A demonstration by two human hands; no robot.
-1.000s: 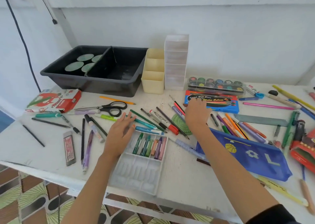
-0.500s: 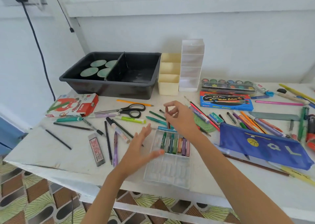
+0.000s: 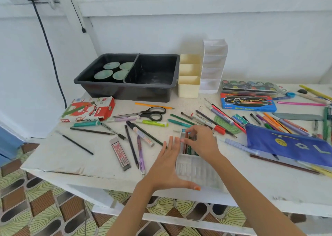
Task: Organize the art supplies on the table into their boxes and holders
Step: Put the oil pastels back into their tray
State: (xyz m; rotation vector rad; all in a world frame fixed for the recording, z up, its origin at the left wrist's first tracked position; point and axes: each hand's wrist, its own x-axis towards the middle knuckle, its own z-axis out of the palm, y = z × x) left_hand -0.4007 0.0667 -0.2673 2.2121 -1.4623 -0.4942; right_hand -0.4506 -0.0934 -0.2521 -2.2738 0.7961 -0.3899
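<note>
The right hand (image 3: pixel 201 142) pinches a brown oil pastel (image 3: pixel 185 141) over the far-left groove of the clear tray (image 3: pixel 197 172); the left hand (image 3: pixel 167 165), fingers straight, braces its side; the stick should go in flat

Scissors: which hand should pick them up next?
Left, probably. The left hand rests open against the tray, on the same side as the scissors. The right hand is busy pinching a pastel at the tray.
</note>
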